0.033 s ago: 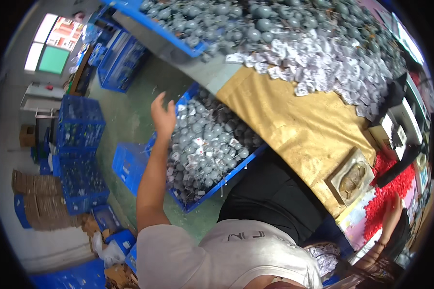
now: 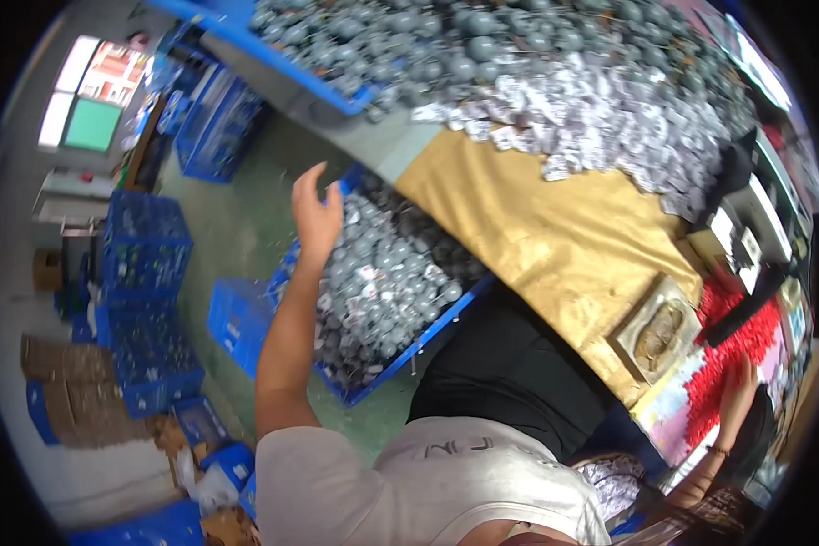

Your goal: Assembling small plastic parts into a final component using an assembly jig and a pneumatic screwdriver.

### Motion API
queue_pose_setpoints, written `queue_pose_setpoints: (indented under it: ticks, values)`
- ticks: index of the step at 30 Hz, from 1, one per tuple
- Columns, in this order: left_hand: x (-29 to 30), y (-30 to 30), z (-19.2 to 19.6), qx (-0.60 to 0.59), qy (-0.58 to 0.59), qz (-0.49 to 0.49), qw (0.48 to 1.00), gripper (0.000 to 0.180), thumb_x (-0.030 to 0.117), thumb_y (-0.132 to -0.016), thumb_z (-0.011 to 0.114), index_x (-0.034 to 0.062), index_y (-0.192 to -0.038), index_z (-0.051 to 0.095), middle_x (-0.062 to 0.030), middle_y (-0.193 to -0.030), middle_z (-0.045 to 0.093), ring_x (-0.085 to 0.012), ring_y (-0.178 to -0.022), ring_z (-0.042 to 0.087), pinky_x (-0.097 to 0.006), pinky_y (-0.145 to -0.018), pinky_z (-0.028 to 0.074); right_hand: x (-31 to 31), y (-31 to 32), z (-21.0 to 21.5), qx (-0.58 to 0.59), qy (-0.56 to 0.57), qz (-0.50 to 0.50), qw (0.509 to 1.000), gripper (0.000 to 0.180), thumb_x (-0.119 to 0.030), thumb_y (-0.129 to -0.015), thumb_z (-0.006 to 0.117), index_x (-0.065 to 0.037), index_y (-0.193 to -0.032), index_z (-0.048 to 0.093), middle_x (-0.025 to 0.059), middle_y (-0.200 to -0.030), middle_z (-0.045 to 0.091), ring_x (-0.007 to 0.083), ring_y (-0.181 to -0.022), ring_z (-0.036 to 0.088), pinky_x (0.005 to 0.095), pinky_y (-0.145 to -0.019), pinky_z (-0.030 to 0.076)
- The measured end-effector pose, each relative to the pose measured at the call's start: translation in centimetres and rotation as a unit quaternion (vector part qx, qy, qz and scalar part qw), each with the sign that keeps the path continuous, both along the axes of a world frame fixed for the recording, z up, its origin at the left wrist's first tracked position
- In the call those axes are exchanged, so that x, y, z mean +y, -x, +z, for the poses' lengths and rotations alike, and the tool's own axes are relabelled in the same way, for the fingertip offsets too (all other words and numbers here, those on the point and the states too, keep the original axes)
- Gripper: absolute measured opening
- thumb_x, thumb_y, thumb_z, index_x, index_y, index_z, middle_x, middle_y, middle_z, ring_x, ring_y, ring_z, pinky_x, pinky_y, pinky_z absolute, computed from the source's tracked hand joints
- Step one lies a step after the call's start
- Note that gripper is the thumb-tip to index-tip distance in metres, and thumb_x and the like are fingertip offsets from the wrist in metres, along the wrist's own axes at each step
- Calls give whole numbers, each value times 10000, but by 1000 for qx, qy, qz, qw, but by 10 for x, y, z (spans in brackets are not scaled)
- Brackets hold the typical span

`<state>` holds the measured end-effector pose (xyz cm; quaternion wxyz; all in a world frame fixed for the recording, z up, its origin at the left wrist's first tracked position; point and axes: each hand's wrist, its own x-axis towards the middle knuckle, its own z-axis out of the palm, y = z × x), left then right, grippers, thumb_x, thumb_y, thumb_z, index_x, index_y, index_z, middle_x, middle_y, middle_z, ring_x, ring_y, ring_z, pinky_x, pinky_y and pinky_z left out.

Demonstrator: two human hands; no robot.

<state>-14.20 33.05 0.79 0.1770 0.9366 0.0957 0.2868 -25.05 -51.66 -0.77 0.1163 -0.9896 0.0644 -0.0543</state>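
My left hand [image 2: 318,221] reaches out over the far left rim of a blue crate [image 2: 393,371]. Its thumb and fingers are apart and bent a little, and nothing shows between them. Heaped inside that crate are small grey balls [image 2: 373,300], some with white tags among them. The crate stands low, beside the table and left of my legs. My right hand does not show.
A gold cloth [image 2: 519,209] covers the table, with white tags [image 2: 601,127] and more grey balls [image 2: 482,45] piled beyond. A shallow box [image 2: 655,329] lies near its right end. Another person's hand [image 2: 740,387] is by red pieces [image 2: 755,341]. Stacked blue crates [image 2: 150,246] stand left.
My left hand has shifted slightly to the right over the crate's rim and its fingers have turned. The whole view has slid a little. The other person's hand has moved slightly.
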Motion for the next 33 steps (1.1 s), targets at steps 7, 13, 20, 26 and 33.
queue_pose_setpoints:
  ticks: [7, 13, 20, 26, 33]
  values:
    - [-242, -76, 39, 19, -101, -397, 912, 386, 111, -817, 746, 82, -1189, 646, -109, -1190, 624, -342, -1122, 571, -452, -980, 476, 37, -19, -8, -68, 38, 4, 997, 111, -15, -922, 607, -36, -1022, 649, 166, -999, 640, 380, -947, 626, 442, -833, 498]
    - [-288, -108, 10, 211, -154, -195, 945, 365, 149, -813, 756, 72, -1134, 601, -150, -1137, 581, -378, -1014, 593, -464, -839, 520, 56, -13, 15, -128, -81, -19, 988, 164, 66, -894, 619, -13, -1032, 659, 133, -1004, 636, 283, -922, 641, 363, -820, 513]
    - [-269, -79, -10, 83, -46, -352, 931, 221, 62, -838, 674, 49, -1054, 624, -145, -1026, 597, -380, -966, 599, -470, -832, 523, 67, -7, 33, -148, -426, -49, 891, 210, 94, -952, 571, 28, -1111, 692, 64, -1104, 659, 122, -940, 651, 254, -827, 529]
    - [-361, -23, 35, 124, 125, -565, 806, 219, 43, -818, 712, 52, -1035, 682, -127, -1071, 674, -328, -1045, 634, -441, -927, 516, 150, -24, 64, -91, -558, -28, 824, 129, 94, -931, 626, 53, -1042, 678, 95, -1070, 710, 152, -910, 690, 277, -818, 561]
    - [-438, -14, 14, 151, 73, -648, 743, 181, 39, -757, 705, 66, -930, 661, -33, -1036, 626, -297, -1065, 540, -411, -939, 480, 194, -43, 56, -154, -329, 190, 912, 201, 13, -778, 820, -24, -907, 669, 82, -893, 708, 215, -786, 670, 326, -697, 524]
